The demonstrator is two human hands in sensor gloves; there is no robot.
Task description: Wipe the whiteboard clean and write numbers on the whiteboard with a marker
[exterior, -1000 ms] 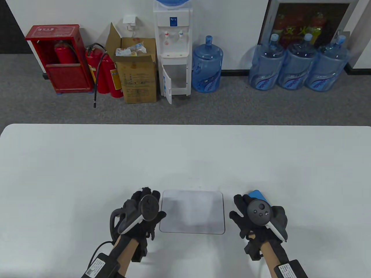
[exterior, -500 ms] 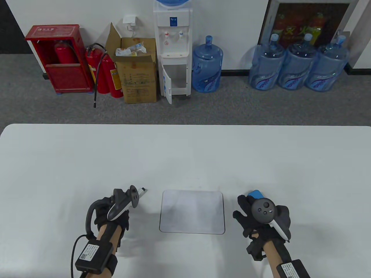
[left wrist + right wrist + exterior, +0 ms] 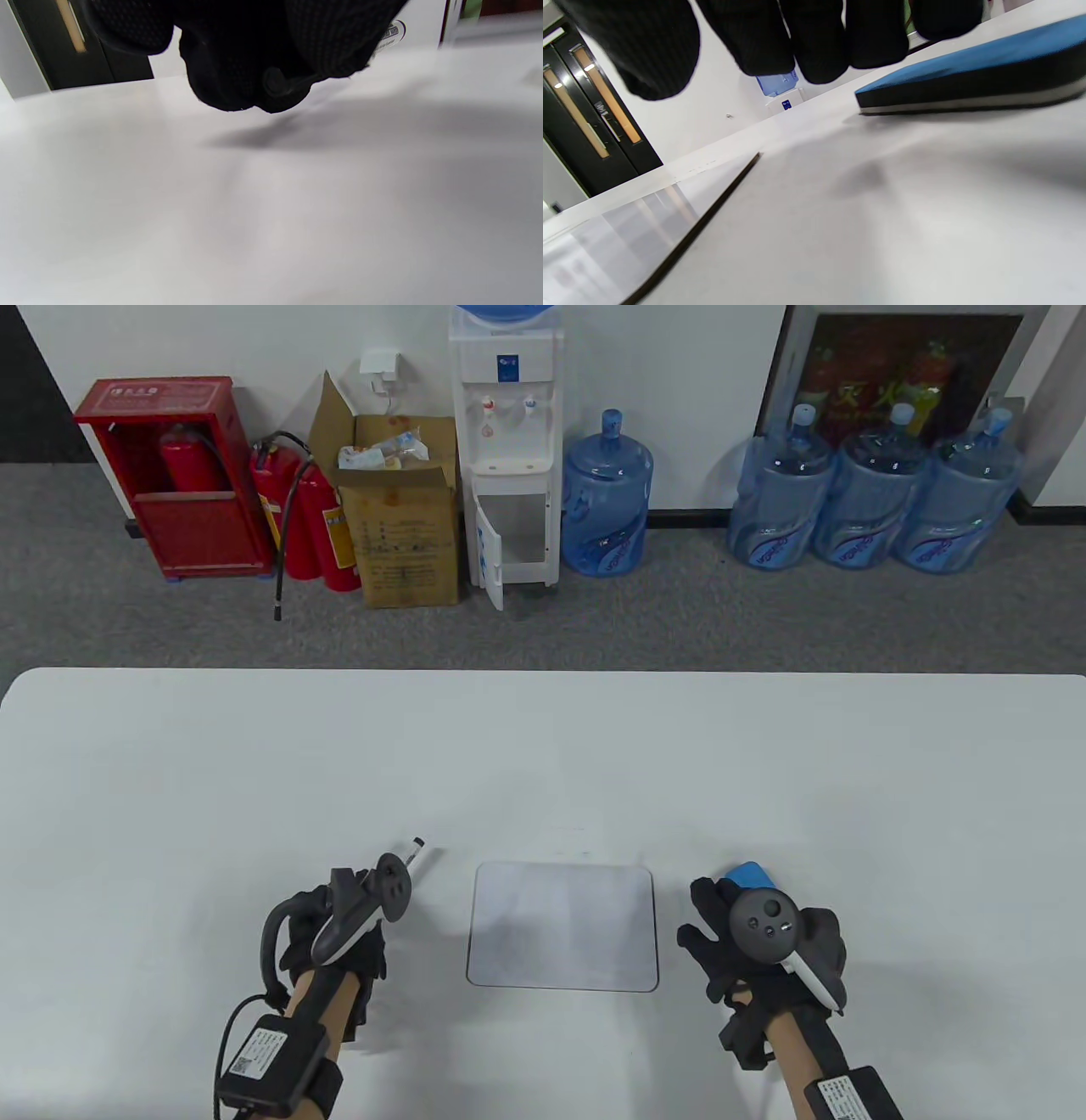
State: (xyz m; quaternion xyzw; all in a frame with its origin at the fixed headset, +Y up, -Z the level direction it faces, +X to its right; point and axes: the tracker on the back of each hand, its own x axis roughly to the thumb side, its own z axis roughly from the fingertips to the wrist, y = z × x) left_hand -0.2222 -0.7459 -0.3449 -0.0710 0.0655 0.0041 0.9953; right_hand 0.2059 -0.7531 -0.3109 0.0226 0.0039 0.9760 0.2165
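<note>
The small whiteboard [image 3: 562, 925] lies flat near the table's front edge, its surface wiped to a faint grey smear. To its left, my left hand [image 3: 352, 920] is turned on its side and grips a white marker [image 3: 414, 851] that pokes out toward the far right. In the left wrist view the fingers [image 3: 237, 55] curl round the marker's black end [image 3: 276, 83]. My right hand [image 3: 721, 929] hovers to the right of the board with its fingers [image 3: 818, 38] hanging loose. The blue eraser [image 3: 751, 872] [image 3: 971, 72] lies on the table just past them, untouched.
The white table [image 3: 543, 755] stretches wide beyond the board. The board's dark edge [image 3: 691, 237] runs to the left of my right hand. Water bottles, a dispenser, a cardboard box and fire extinguishers stand on the floor behind the table.
My left hand drew left, away from the board's left edge, and rolled onto its side with the marker, whose tip now sticks out higher. The right hand barely shifted.
</note>
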